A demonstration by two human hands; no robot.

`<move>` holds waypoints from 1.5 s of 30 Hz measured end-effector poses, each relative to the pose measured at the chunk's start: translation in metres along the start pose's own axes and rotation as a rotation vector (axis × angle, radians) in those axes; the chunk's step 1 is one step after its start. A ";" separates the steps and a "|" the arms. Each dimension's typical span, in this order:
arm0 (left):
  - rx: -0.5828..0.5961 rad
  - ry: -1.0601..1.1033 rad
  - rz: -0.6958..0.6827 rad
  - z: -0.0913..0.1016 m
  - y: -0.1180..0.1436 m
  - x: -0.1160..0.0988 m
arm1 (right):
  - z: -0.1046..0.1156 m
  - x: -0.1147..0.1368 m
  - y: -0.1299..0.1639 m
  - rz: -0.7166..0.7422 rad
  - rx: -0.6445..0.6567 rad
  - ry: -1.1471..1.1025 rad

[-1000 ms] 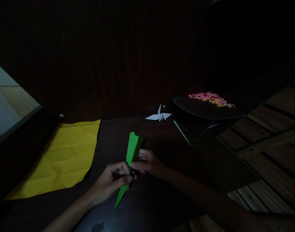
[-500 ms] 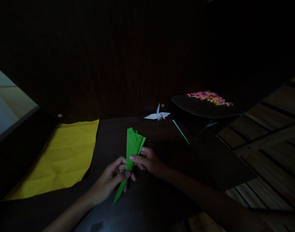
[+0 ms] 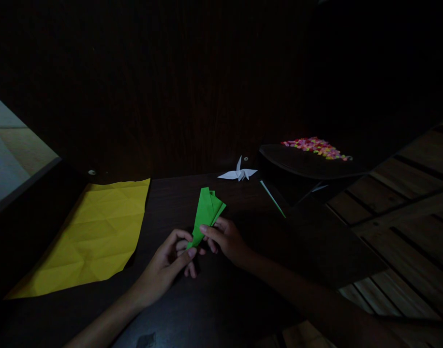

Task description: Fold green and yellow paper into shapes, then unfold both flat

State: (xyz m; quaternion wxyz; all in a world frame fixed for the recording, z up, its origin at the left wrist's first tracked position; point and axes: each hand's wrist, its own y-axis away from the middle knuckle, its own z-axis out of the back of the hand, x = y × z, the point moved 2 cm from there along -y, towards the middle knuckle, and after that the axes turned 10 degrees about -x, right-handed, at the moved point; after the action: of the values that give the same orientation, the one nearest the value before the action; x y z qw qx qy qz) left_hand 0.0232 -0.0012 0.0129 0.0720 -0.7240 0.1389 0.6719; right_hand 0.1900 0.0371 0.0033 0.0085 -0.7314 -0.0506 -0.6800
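Observation:
A folded piece of green paper (image 3: 206,212) is held between my two hands above the dark table, its wide layered end pointing up and away from me. My left hand (image 3: 170,261) pinches the narrow lower end between thumb and fingers. Higher up on its right side, my right hand (image 3: 227,240) grips the paper, thumb on top and fingers behind. The lower tip is hidden at my left fingers. Beyond the green paper stands a white origami crane (image 3: 239,174).
A creased yellow sheet (image 3: 98,232) lies at the left. Right of the crane is a thin green-and-white strip (image 3: 273,198). Small colourful pieces (image 3: 317,147) are heaped on a dark curved shelf (image 3: 297,163). A dark panel (image 3: 192,92) rises behind, and slatted wood (image 3: 406,222) shows at the right.
The long lower point of the green paper, which stuck out below my left hand, no longer shows there. The paper leans further right, and both hands have moved up slightly.

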 end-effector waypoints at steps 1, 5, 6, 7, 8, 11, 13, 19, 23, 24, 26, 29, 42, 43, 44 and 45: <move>0.005 -0.028 -0.002 0.000 0.000 -0.001 | 0.001 0.001 0.000 0.006 -0.006 0.003; -0.017 -0.105 -0.015 0.000 -0.001 -0.003 | 0.003 0.003 -0.001 0.021 -0.024 -0.005; -0.025 -0.101 -0.014 0.000 -0.002 -0.004 | 0.003 0.004 -0.001 0.021 -0.027 -0.007; -0.029 -0.093 -0.011 -0.001 -0.002 -0.004 | 0.004 0.004 -0.001 0.018 -0.031 -0.009; -0.030 -0.085 -0.005 -0.001 -0.002 -0.004 | 0.004 0.004 -0.001 0.012 -0.032 -0.012; -0.018 -0.056 0.000 -0.001 -0.003 -0.004 | 0.003 0.005 -0.001 -0.020 -0.022 -0.038; -0.002 -0.033 0.005 0.000 -0.003 -0.003 | 0.001 0.005 -0.001 -0.042 -0.004 -0.060; 0.039 -0.008 0.022 -0.001 -0.002 -0.003 | -0.002 0.000 0.001 -0.059 0.066 -0.068; 0.004 0.014 0.053 -0.002 -0.002 -0.003 | -0.002 0.000 0.001 -0.062 0.043 -0.057; -0.009 0.016 0.058 -0.002 -0.002 -0.003 | -0.002 0.001 0.001 -0.059 0.036 -0.052; -0.035 0.014 0.061 -0.003 -0.002 -0.003 | -0.002 0.002 0.001 -0.051 0.015 -0.042; -0.062 -0.019 0.048 -0.002 -0.002 -0.005 | -0.002 0.003 0.001 -0.041 -0.015 -0.018; -0.131 0.000 0.041 0.001 -0.005 -0.005 | 0.000 0.002 0.001 0.023 -0.025 0.008; -0.128 -0.007 0.044 0.001 -0.005 -0.005 | 0.000 0.002 0.001 0.027 -0.020 0.007; -0.124 -0.019 0.044 0.001 -0.005 -0.006 | 0.000 0.002 0.001 0.033 -0.016 0.006; -0.116 -0.035 0.045 0.001 -0.006 -0.006 | 0.000 0.002 0.001 0.039 -0.015 0.006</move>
State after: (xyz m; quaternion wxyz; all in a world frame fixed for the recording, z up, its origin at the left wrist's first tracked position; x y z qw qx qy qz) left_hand 0.0237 0.0050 0.0185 0.0173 -0.7118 0.1145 0.6928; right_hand 0.1903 0.0360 0.0049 0.0165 -0.7304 -0.0312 -0.6822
